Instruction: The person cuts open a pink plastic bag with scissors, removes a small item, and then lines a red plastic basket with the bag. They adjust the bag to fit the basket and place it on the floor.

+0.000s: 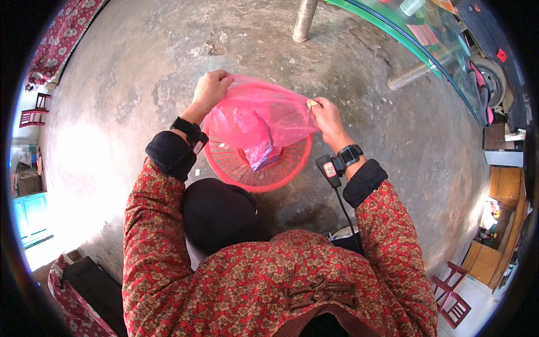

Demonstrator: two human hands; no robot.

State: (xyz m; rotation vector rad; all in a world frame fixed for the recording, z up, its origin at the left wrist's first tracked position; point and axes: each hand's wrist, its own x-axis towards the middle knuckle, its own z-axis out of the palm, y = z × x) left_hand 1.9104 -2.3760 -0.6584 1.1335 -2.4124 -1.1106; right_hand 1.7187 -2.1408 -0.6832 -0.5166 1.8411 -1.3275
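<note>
A thin pink plastic bag (264,115) is stretched wide between my two hands. My left hand (210,90) grips the bag's rim at its upper left. My right hand (328,119) pinches the rim at its right side. The bag hangs over and partly into a red plastic slatted basket (254,171) that stands on the concrete floor (140,84) just in front of me. Something purple and blue shows through the bag's lower part inside the basket. Both wrists wear black bands, and a small black device with a cable hangs from my right wrist.
A metal table leg (304,20) stands beyond the basket, and a glass tabletop with a green edge (415,42) curves across the upper right over a second leg (410,76). Red chairs (452,295) stand at lower right. Red patterned fabric (64,31) lies upper left.
</note>
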